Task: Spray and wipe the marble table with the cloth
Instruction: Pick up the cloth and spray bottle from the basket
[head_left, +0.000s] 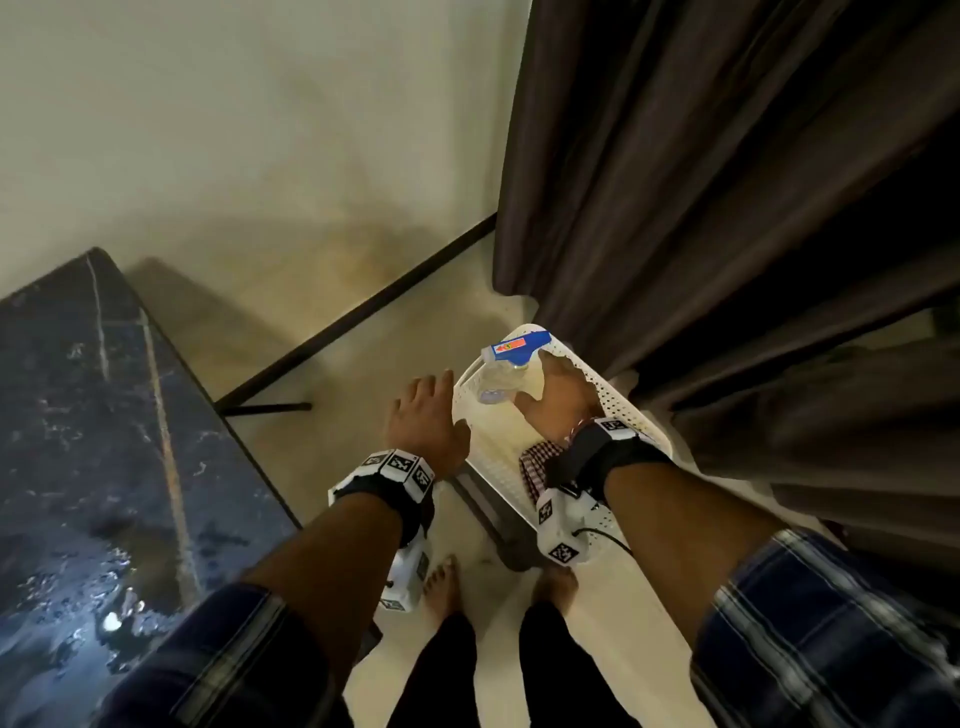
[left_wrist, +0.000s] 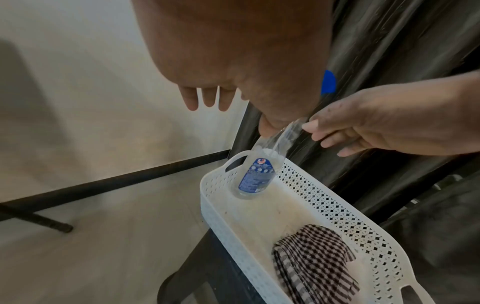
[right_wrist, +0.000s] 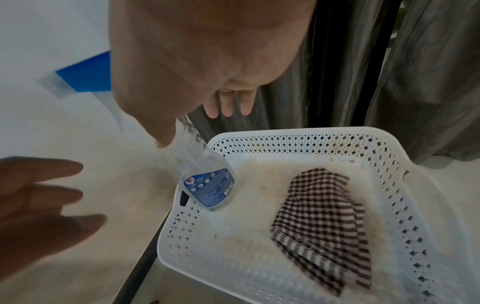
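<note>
The dark marble table (head_left: 93, 441) fills the left of the head view, its near part wet and shiny. A white perforated basket (head_left: 623, 410) stands to its right. My right hand (head_left: 550, 384) holds a clear spray bottle (head_left: 498, 379) with a blue head by its neck. The bottle (left_wrist: 255, 176) is tilted, with its base low over the basket's far end. A brown checked cloth (right_wrist: 322, 218) lies crumpled in the near end of the basket (right_wrist: 298, 139). My left hand (head_left: 428, 400) hovers open just left of the basket, holding nothing.
Dark curtains (head_left: 727, 182) hang right behind the basket. The basket sits on a dark stool (left_wrist: 207, 267). A black table-frame bar (head_left: 363, 312) runs along the pale floor by the wall. My bare feet (head_left: 441, 582) stand between table and stool.
</note>
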